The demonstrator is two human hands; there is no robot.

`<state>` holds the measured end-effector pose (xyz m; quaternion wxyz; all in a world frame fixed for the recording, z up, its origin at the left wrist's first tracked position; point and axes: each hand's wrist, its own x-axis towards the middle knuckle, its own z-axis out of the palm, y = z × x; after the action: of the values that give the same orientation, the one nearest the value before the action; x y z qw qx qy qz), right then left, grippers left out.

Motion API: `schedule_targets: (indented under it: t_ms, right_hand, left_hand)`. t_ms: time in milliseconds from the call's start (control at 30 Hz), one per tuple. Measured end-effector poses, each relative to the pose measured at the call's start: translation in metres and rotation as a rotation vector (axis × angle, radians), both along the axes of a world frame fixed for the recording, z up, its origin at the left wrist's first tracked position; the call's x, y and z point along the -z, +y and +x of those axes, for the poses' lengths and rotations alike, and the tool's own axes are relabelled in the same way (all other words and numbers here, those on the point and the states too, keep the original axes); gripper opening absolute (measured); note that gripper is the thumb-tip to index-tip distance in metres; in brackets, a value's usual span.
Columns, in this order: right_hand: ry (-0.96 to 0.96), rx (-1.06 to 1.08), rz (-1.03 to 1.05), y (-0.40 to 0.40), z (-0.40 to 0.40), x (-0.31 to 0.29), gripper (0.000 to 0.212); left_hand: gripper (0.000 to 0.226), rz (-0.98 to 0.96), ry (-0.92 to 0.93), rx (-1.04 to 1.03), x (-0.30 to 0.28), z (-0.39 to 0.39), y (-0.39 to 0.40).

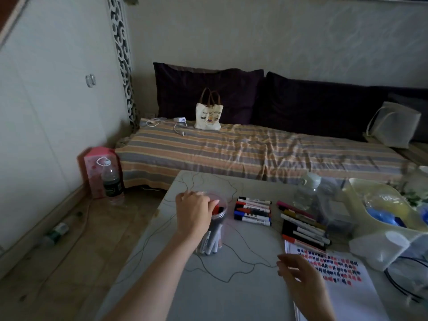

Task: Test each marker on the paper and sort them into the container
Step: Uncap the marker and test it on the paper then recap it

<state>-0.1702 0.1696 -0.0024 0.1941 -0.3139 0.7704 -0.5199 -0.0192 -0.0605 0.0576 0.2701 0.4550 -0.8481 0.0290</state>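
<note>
grey table (pixel 231 288) with thin dark wavy lines; on it a clear cup (pixel 214 228) of markers, a paper (pixel 347 295) with red and dark test marks at the near right, and two groups of loose markers (pixel 253 212) (pixel 303 228) lying side by side. a clear bottle (pixel 306 191) stands behind the markers; pale plastic tub (pixel 379 242) at the right edge.

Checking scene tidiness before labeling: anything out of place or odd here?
On the table nothing is spilled or damaged. The one oddity is off it: a plastic bottle lies on its side on the floor at left, while another bottle stands upright by the pink box.
</note>
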Motion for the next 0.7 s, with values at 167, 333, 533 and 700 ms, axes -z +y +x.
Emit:
schedule_targets:
  t_ms: [167, 333, 533, 700]
  right_hand:
    - [0.164, -0.099, 0.203, -0.014, -0.021, 0.013, 0.021]
    - [0.494, -0.243, 0.345, -0.040, -0.054, 0.026, 0.037]
    - [0.657, -0.357, 0.488, -0.093, -0.079, 0.043, 0.044]
    - [0.716, -0.384, 0.604, -0.135, -0.087, 0.056, 0.051]
  left_hand:
    - [0.009, -0.041, 0.255, 0.580, 0.018, -0.030, 0.050]
    - [0.036, 0.232, 0.038, 0.610, 0.112, -0.049, 0.067]
    - [0.039, 0.316, 0.010, 0.521, 0.180, -0.052, 0.047]
    - [0.030, 0.249, 0.174, 0.500, 0.190, -0.055, 0.044]
